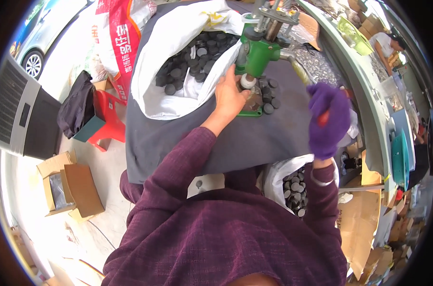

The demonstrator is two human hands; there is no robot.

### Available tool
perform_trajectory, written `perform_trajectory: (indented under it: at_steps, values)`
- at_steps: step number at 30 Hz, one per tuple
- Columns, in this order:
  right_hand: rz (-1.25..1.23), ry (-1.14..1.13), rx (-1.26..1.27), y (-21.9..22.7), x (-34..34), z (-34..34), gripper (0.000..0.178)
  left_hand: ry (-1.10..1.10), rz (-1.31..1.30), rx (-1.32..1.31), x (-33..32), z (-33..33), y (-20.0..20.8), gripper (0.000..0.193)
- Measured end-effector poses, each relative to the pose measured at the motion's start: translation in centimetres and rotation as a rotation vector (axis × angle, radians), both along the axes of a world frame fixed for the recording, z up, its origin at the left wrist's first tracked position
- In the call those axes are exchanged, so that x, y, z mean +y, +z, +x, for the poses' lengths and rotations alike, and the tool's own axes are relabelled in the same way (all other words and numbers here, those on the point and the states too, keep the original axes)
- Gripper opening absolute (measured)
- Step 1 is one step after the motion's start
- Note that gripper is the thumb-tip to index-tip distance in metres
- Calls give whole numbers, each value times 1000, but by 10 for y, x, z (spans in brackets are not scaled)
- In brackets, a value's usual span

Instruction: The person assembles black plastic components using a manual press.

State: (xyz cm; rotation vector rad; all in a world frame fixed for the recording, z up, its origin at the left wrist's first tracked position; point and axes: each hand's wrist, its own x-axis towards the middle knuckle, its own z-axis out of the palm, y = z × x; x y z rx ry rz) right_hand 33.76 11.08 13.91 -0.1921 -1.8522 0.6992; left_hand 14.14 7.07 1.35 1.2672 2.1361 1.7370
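Observation:
My left hand [231, 94] is at the base of a green hand press [258, 57], fingers stretched and thumb apart. Its thumb is beside a pale round piece [247, 81] under the press head; whether they touch is unclear. Small dark round caps [268, 97] lie to the right on the press's foot and the cloth. My right hand [328, 121], in a purple knitted glove, is closed around a red handle [323, 118] right of the press. The metal lever [290, 58] sticks out toward that hand; their join is hidden.
A white sack [152, 102] of dark caps lies open left of the press. Another sack [273, 183] of caps is below the grey-clothed table [178, 136]. A red stool [107, 121] and open carton [85, 190] stand left. Another person [386, 47] sits far right.

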Motion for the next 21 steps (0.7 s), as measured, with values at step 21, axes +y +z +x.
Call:
perform_trajectory:
  at_steps: [21]
  values:
    - [-337, 200, -53, 107, 39, -25, 37, 399, -375, 509, -101, -115, -31, 18]
